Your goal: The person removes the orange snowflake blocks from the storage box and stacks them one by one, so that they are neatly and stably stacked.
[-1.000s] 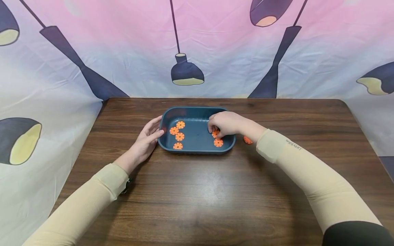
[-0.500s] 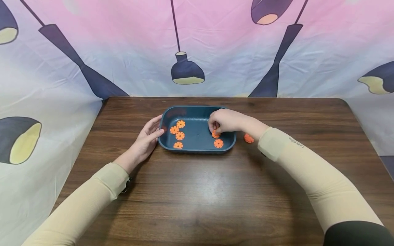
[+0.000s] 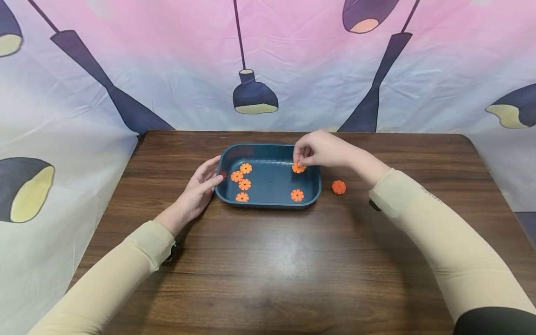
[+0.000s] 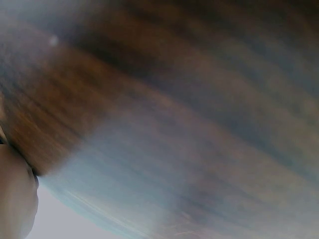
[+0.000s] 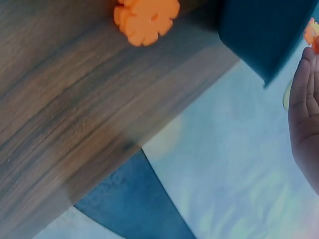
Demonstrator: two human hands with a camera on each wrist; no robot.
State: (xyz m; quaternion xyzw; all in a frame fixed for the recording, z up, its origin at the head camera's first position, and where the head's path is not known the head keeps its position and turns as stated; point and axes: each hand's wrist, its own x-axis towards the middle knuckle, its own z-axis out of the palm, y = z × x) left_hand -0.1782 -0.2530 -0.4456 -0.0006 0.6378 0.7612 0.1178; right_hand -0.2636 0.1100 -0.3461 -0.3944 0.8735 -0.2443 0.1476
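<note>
A dark blue tray [image 3: 268, 174] stands on the table; several orange notched discs lie at its left side, one of them a disc [image 3: 244, 184]. The left hand [image 3: 197, 193] holds the tray's left end, thumb on the rim. Over the tray's right part the right hand [image 3: 320, 149] pinches an orange disc [image 3: 298, 167] between thumb and fingers. Nearer the front inside the tray lies another disc [image 3: 297, 195]. In the right wrist view the right hand [image 5: 306, 114] is at the right edge, its fingertips at an orange disc [image 5: 311, 31] beside the tray wall [image 5: 269, 35].
Right of the tray, on the brown wooden table [image 3: 268, 260], lie orange discs [image 3: 338, 187], which look stacked in the right wrist view [image 5: 149, 20]. A cloth printed with lamps [image 3: 188, 70] hangs behind the table's back edge.
The right hand has risen from the tray's floor towards its back right with a disc pinched in it. The disc outside is now fully uncovered. The left hand has not moved.
</note>
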